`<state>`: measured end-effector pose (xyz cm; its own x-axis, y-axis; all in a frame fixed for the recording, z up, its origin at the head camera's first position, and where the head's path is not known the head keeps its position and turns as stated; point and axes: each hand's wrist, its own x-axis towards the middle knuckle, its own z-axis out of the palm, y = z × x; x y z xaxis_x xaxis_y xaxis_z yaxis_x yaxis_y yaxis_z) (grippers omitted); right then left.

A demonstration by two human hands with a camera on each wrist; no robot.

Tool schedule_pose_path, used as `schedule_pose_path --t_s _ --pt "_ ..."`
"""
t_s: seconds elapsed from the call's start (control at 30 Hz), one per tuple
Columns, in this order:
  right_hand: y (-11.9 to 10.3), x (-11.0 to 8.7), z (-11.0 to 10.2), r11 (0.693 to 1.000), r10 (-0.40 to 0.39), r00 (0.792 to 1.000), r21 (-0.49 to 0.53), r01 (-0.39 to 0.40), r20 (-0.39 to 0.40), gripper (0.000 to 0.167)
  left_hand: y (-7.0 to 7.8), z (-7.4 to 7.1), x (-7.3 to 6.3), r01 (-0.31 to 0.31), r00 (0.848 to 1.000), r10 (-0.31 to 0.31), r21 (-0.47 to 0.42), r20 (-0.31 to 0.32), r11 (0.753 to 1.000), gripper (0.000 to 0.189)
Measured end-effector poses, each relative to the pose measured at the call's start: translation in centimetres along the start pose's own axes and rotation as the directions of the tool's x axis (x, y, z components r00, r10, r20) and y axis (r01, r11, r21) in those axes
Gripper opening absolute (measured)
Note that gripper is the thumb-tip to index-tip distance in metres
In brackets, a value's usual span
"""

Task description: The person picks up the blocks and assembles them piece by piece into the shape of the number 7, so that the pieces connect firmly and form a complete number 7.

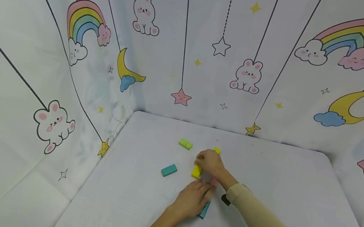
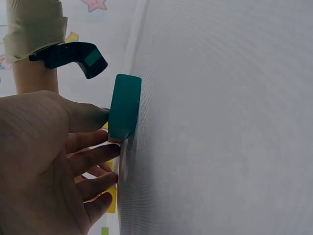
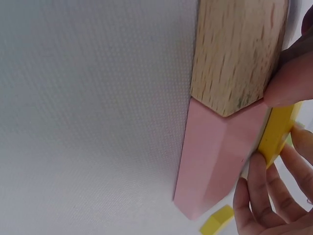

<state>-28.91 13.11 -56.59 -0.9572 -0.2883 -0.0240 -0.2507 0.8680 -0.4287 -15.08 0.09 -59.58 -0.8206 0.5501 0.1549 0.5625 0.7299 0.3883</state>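
Right grip (image 1: 211, 162) pinching yellow block (image 1: 196, 172), left grip (image 1: 191, 199) loose against wooden block (image 3: 237, 51), pink block (image 3: 215, 154) adjoining

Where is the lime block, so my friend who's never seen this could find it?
Look at the white table. Toward its far edge, left of the right hand, the lime block lies alone. It's the only lime one: its neighbours are a teal block and yellow blocks.
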Motion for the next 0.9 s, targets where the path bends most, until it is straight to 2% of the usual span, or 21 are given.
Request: schedule_pose_path --t_s 0.37,0.9 --pt "0.7 0.4 0.0 1.000 0.018 1.000 -0.004 -0.018 -0.001 0.020 0.2 -0.1 -0.1 0.021 1.000 -0.022 0.014 0.003 1.000 0.051" --pt "1.1 0.2 -0.3 0.999 0.034 0.999 0.004 -0.034 -0.029 0.019 0.3 -0.4 0.1 -0.054 0.999 0.054 0.037 -0.008 0.998 0.046"
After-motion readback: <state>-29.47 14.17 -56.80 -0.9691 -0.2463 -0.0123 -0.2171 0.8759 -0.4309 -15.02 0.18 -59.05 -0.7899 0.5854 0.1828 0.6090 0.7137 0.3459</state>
